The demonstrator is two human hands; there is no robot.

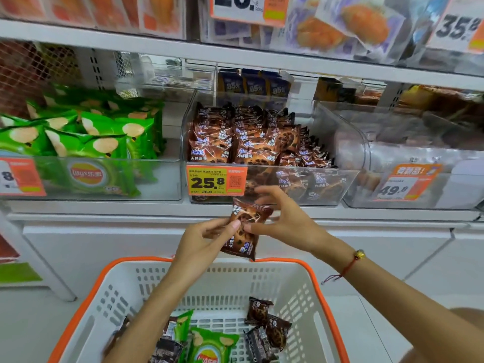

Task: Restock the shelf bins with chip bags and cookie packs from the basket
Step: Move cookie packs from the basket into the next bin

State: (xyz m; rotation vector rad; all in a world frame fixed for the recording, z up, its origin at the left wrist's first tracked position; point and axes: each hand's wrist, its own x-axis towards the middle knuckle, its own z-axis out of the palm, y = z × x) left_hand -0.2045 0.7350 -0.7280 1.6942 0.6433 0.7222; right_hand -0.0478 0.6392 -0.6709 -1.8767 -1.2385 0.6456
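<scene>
Head view, looking forward and down. Left hand (207, 238) and right hand (282, 218) together hold 1 brown foil-wrapped cookie pack (245, 229), tilted, above the far rim of the white perforated plastic basket with an orange rim (311, 273). Left thumb and fingers pinch the pack's left edge; right thumb and fingers pinch its right side, the upper right fingers spread loosely. A red cord bracelet with a gold bead (352, 262) circles the right wrist.

Just beyond and above both hands stands the clear plastic shelf bin of matching brown cookie packs (348, 176), its front bearing an orange price tag reading 25.8 (216, 180). Left of the left hand, a second clear bin (162, 179) holds green chip bags (86, 142). Right of the right hand, a third clear bin (364, 142) carries a tag reading 49.8 (407, 183); its contents are blurred.

Below the forearms, the basket holds 1 green chip bag (212, 344) and several dark cookie packs (267, 328).
</scene>
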